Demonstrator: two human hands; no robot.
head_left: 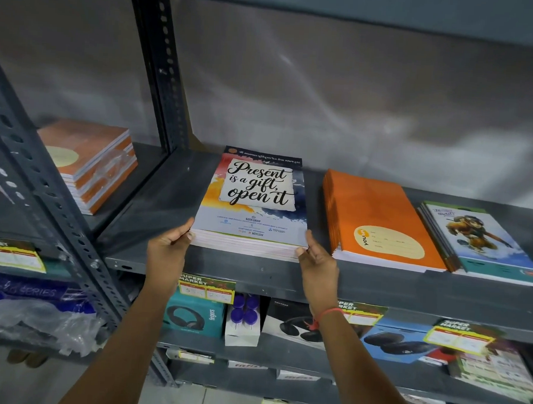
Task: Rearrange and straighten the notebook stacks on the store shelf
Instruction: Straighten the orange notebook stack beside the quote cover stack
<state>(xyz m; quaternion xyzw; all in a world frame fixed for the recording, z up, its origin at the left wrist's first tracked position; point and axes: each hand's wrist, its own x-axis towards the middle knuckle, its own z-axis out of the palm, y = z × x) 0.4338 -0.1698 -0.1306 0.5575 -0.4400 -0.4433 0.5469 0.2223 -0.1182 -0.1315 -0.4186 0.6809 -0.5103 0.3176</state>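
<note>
A stack of notebooks with the cover "Present is a gift, open it" [252, 207] lies on the grey metal shelf [154, 202], near its front edge. My left hand [168, 246] grips the stack's near left corner, thumb on top. My right hand [316, 260] grips the near right corner, a red thread on its wrist. To the right lies an orange notebook stack [378, 220], and beyond it a stack with a cartoon figure on the cover [479, 240]. One notebook at the back of the held stack sticks out past the rest.
A perforated steel upright [164, 69] divides the shelf from a left bay holding orange-covered notebooks [88, 161]. Price tags [206, 288] hang from the shelf's front lip. Below stand boxed headphones [194, 315] and other boxed goods. The shelf surface left of the held stack is bare.
</note>
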